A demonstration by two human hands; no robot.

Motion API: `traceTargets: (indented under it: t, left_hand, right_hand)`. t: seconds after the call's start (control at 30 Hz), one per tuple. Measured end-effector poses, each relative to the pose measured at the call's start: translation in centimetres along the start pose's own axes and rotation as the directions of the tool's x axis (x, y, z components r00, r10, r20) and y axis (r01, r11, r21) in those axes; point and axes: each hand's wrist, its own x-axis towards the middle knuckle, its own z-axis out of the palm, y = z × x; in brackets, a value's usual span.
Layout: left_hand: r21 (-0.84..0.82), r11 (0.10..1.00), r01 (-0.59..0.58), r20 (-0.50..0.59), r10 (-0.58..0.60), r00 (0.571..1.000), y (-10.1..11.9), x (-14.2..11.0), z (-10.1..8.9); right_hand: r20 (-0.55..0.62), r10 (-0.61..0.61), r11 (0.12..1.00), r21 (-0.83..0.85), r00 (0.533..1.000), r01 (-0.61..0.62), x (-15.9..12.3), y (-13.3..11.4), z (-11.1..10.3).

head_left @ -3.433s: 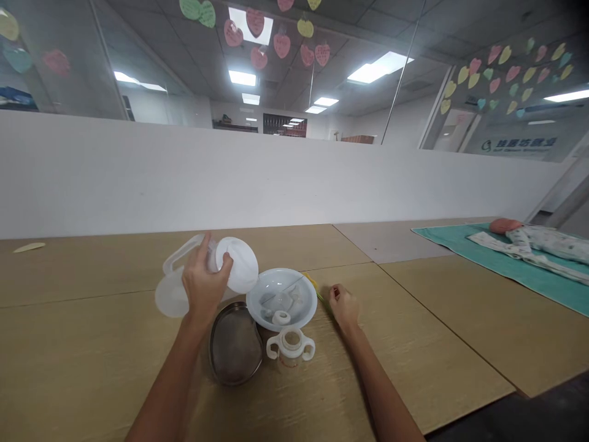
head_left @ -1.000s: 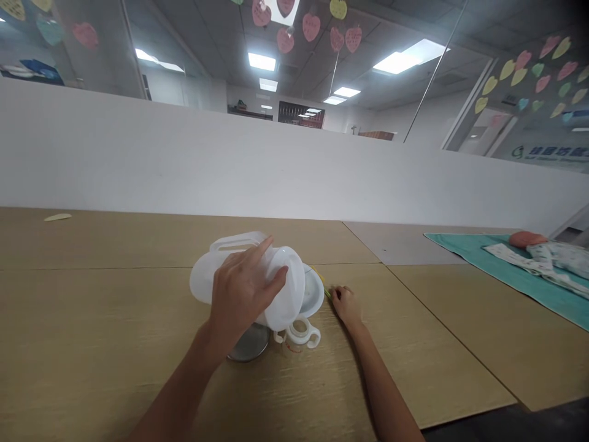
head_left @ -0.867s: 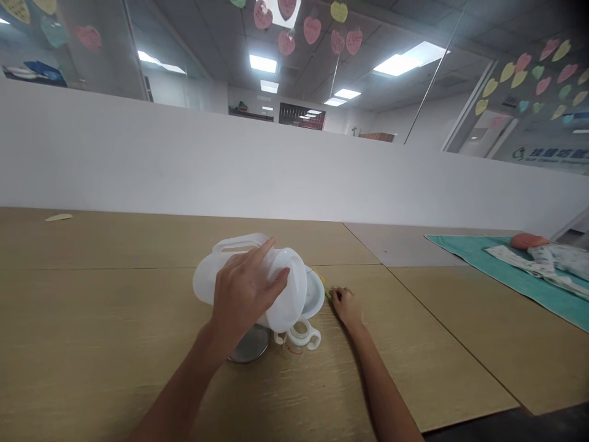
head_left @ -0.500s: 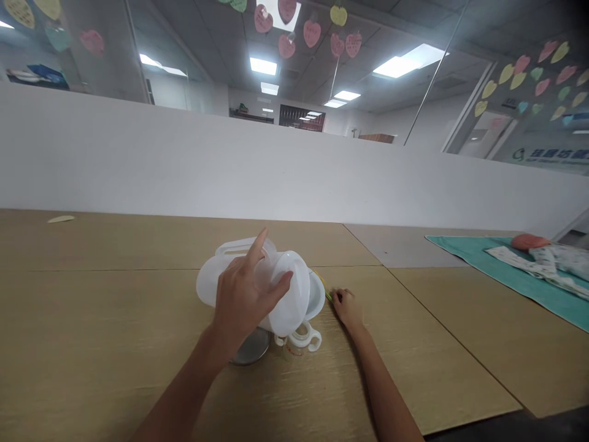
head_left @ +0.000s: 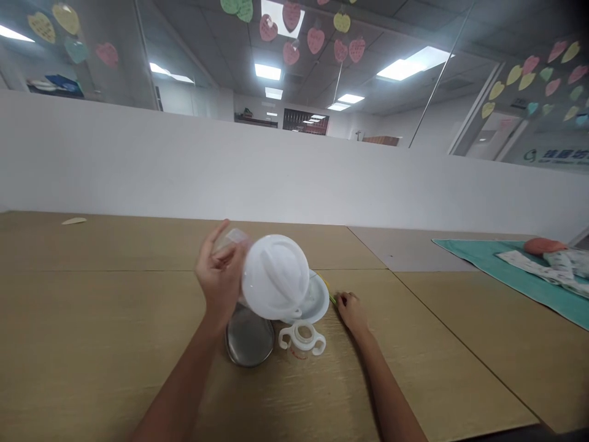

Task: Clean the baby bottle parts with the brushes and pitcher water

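Fingers curled, my left hand (head_left: 218,270) grips a translucent plastic jug (head_left: 234,238), blurred by motion. Its round white lid (head_left: 276,276) faces me and hides most of the body. Behind and right of the lid sits a white bowl (head_left: 318,301), partly covered. My right hand (head_left: 352,310) rests on the table with fingers closed on a thin yellow-green stick (head_left: 332,299) at the bowl's right edge; its far end is hidden. Nearer me stands a small clear bottle with two white handles (head_left: 302,341). A grey metal dish (head_left: 250,339) lies left of it, below the jug.
The wooden table (head_left: 115,337) meets a low white wall (head_left: 184,166) with glass above. A teal cloth (head_left: 497,261) with folded fabric (head_left: 543,267) and an orange item (head_left: 544,247) lies at the right. A pale flat piece (head_left: 74,221) lies far left.
My left hand has moved left and closed on the jug. The jug has turned so its lid faces me, uncovering more of the metal dish. My right hand stays beside the bowl.
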Motion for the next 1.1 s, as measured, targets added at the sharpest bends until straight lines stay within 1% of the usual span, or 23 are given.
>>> traceTargets:
  t: [0.07, 0.17, 0.23, 0.33, 0.4, 0.57, 0.63, 0.73, 0.8, 0.97, 1.1]
  left_hand:
    - [-0.118, 0.993, 0.02, -0.134, -0.036, 0.99, -0.4, 1.2, -0.7]
    - [-0.233, 0.972, -0.006, -0.303, -0.067, 0.951, -1.3, 3.2, -2.1]
    - [-0.276, 0.961, -0.002, -0.369, -0.103, 0.924, -2.2, 4.4, -3.1]
    - [-0.334, 0.942, 0.02, -0.421, -0.168, 0.892, -3.9, 5.9, -4.4]
    - [-0.314, 0.949, 0.03, -0.447, -0.176, 0.877, -5.2, 6.6, -5.1]
    - [-0.164, 0.981, 0.099, -0.487, -0.168, 0.857, -7.8, 7.7, -6.6]
    - [-0.129, 0.985, 0.117, -0.499, -0.167, 0.851, -8.4, 8.0, -7.0]
    - [-0.096, 0.986, 0.133, -0.494, -0.163, 0.854, -8.9, 8.2, -7.3]
    - [-0.112, 0.983, 0.148, -0.495, -0.184, 0.849, -9.0, 8.2, -7.2]
    - [-0.229, 0.957, 0.176, -0.497, -0.271, 0.824, -8.6, 8.3, -7.4]
    - [-0.25, 0.933, 0.259, -0.413, -0.345, 0.843, -8.7, 8.6, -8.3]
  right_hand:
    - [-0.001, -0.005, 1.0, 0.0, 1.0, 0.005, 0.0, 0.0, 0.0]
    - [0.001, -0.005, 1.0, -0.002, 1.0, 0.005, 0.0, 0.1, 0.2]
    - [0.003, -0.003, 1.0, -0.003, 1.0, 0.003, 0.0, 0.1, 0.2]
    - [0.006, 0.001, 1.0, -0.005, 1.0, 0.0, 0.0, 0.0, 0.1]
    - [0.006, 0.0, 1.0, -0.007, 1.0, 0.0, 0.0, 0.0, 0.1]
    - [0.004, -0.007, 1.0, -0.006, 1.0, 0.007, 0.0, 0.0, 0.0]
    - [0.003, -0.004, 1.0, -0.008, 1.0, 0.004, 0.0, 0.0, 0.0]
    - [0.005, 0.004, 1.0, -0.012, 1.0, -0.004, 0.0, 0.0, 0.0]
    - [0.009, 0.008, 1.0, -0.012, 1.0, -0.008, -0.1, 0.0, 0.0]
    - [0.018, 0.016, 1.0, -0.006, 1.0, -0.016, -0.1, -0.1, -0.1]
    - [0.018, 0.025, 1.0, 0.009, 1.0, -0.025, -0.1, -0.3, -0.1]
